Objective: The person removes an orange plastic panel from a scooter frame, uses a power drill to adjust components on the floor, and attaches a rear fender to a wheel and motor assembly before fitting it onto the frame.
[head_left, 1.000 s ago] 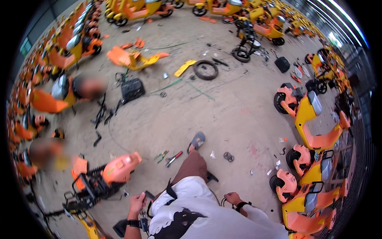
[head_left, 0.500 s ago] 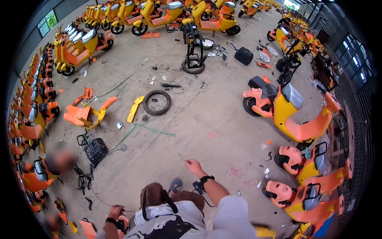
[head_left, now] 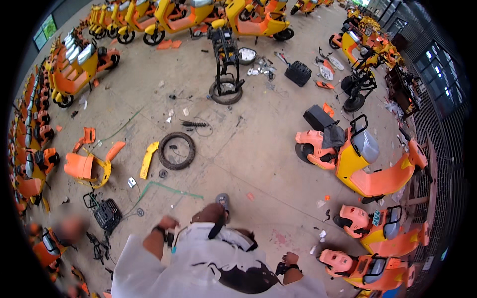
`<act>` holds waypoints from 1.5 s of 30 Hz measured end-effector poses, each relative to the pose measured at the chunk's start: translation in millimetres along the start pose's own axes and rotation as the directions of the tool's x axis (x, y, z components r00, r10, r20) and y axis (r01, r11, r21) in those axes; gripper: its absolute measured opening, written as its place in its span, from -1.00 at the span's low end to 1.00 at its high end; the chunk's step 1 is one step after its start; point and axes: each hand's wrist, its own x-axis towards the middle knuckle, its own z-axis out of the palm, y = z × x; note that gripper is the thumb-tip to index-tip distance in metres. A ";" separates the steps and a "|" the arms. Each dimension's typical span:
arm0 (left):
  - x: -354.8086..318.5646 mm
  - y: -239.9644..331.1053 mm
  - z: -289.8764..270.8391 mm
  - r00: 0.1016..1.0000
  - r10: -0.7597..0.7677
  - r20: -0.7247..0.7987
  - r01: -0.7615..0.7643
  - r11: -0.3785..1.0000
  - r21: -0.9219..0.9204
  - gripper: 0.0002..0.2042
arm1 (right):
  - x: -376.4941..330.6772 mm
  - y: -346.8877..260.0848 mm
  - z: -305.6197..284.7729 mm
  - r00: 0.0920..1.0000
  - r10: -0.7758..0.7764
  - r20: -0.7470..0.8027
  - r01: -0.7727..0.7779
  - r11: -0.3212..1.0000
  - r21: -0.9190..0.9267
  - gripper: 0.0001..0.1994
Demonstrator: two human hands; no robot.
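My left hand [head_left: 169, 222] swings in front of my body with its fingers curled in, and I see nothing in it. A dark band circles that wrist. My right hand [head_left: 290, 258] hangs low beside my right hip, its fingers loosely closed and holding nothing visible. It also has a dark band at the wrist. Neither hand touches anything. On the floor ahead of the left hand lie a black tire [head_left: 177, 151], a yellow panel strip [head_left: 149, 160] and a black rack or basket [head_left: 107, 214]. My shoe [head_left: 222, 199] steps forward on the concrete.
Orange-and-yellow scooters [head_left: 380, 171] line the right side; more rows stand left and at the back. A stripped black scooter frame [head_left: 226, 62] stands ahead. An orange body shell [head_left: 82, 166], a black crate [head_left: 298, 73] and green strapping [head_left: 174, 189] lie about. A blurred person [head_left: 69, 226] is at left.
My left hand has swung forward and up, while my right hand has dropped back to my side. The view has shifted, with the floor items now further left and the right-hand scooters lower.
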 end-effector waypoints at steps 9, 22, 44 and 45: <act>112.3 384.6 1.2 0.906 0.388 0.170 -0.396 0.918 0.016 -0.77 | -54.1 -123.2 171.0 0.886 -0.181 -0.427 0.033 0.943 -0.331 -0.79; 236.4 465.3 27.6 0.994 -0.100 -0.047 0.110 0.913 0.393 -0.67 | 212.0 -452.7 367.1 0.957 -0.285 0.052 0.218 0.590 -0.777 -0.75; 589.2 995.7 44.0 0.935 0.202 -0.292 -0.182 0.979 0.093 -0.55 | 485.9 -1004.4 719.9 0.902 -0.402 0.160 0.256 0.199 -0.946 -0.80; 593.0 1023.2 43.0 0.925 0.224 -0.306 -0.211 0.975 0.073 -0.55 | 501.4 -1028.3 733.2 0.889 -0.422 0.178 0.273 0.176 -0.946 -0.80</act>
